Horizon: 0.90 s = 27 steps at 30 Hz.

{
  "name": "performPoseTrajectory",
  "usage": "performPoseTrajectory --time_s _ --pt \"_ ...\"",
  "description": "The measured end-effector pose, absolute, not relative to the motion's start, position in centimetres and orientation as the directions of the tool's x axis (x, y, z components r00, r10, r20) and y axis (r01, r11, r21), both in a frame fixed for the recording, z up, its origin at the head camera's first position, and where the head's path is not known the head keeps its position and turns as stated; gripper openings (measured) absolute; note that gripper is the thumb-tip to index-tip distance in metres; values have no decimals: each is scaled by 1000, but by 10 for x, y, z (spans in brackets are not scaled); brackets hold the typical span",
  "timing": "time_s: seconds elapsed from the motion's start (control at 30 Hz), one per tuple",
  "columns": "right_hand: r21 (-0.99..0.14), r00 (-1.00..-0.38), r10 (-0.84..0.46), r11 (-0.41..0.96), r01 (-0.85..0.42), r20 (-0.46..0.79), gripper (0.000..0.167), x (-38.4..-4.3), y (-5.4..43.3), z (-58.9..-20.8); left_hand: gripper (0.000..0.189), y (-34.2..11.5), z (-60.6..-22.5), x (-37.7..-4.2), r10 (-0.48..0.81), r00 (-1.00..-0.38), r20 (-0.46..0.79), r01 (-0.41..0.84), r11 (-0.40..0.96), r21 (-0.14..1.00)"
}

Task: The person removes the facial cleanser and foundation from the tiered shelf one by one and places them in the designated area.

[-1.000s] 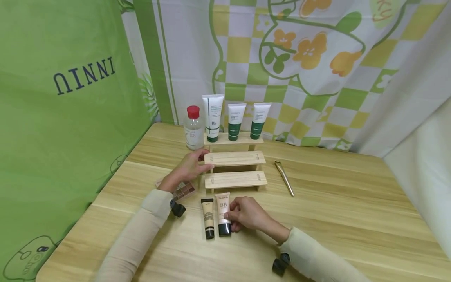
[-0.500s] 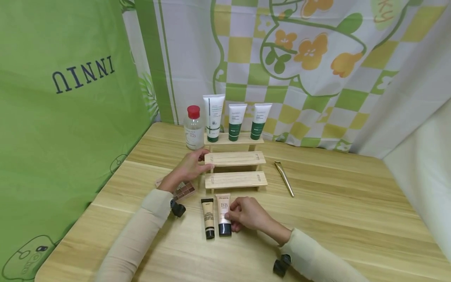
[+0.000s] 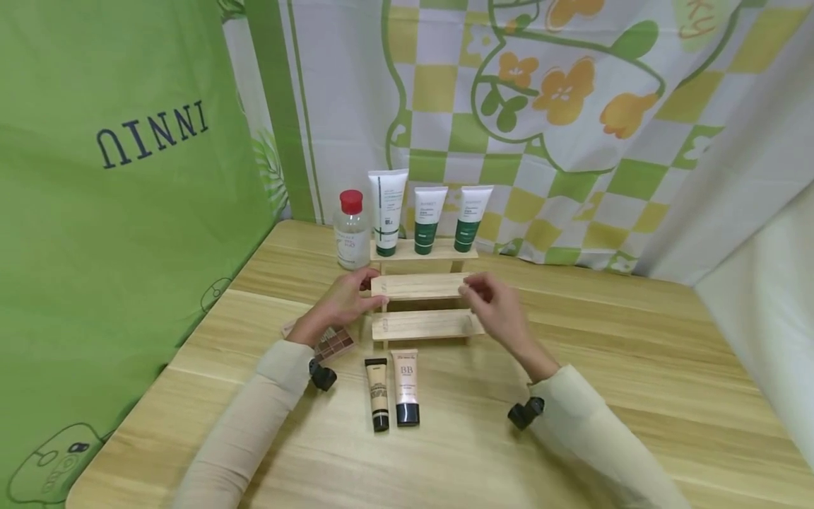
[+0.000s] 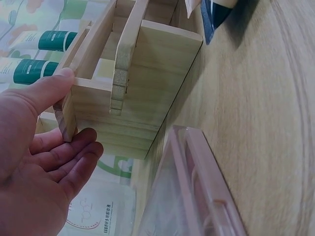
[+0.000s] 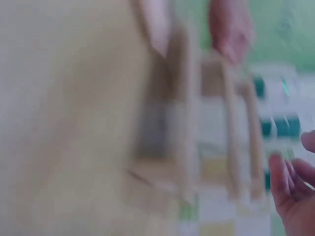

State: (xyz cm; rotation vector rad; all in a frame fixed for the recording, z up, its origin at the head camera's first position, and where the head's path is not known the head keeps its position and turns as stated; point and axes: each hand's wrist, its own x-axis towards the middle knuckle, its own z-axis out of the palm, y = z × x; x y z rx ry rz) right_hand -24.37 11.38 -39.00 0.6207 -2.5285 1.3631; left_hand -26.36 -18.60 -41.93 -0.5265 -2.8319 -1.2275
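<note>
Shared stand (image 3: 420, 324): head-high, wrist-close views

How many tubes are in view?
5. On the top tier of the rack stand the tall tube, the middle tube and the right-end tube. On the table in front lie the yellowish tube and the BB tube. More could be hidden behind the rack.

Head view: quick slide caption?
Left hand grips a wooden rack by its middle shelf, right hand near its other end; tubes in front.

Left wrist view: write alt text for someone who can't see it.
A left hand grips one shelf end of a tiered wooden stand on a wood-grain table. A pink case lies in the foreground; two green-and-white tubes show at upper left.
</note>
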Motion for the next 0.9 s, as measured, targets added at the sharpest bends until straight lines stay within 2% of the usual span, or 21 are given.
performPoseTrajectory --time_s 0.07,0.17,0.43,0.7,0.9 --pt "-713 -867 -170 508 -484 468 27 -265 124 -379 58 -186 -419 -263 294 -946 133 299 642 706" --pt "-695 -859 -128 535 -481 496 33 -291 134 -366 58 -187 -419 -263 285 -950 129 290 647 705" --pt "-683 -913 -206 611 -401 351 58 -330 133 -341 53 -185 -419 -263 285 -951 123 286 647 707" --pt "-712 -915 -178 581 -394 361 39 -336 115 -342 55 -184 -421 -264 274 -954 124 278 649 708" --pt "-715 -894 -137 555 -426 426 35 -330 117 -347 55 -183 -422 -264 261 -960 102 254 655 712"
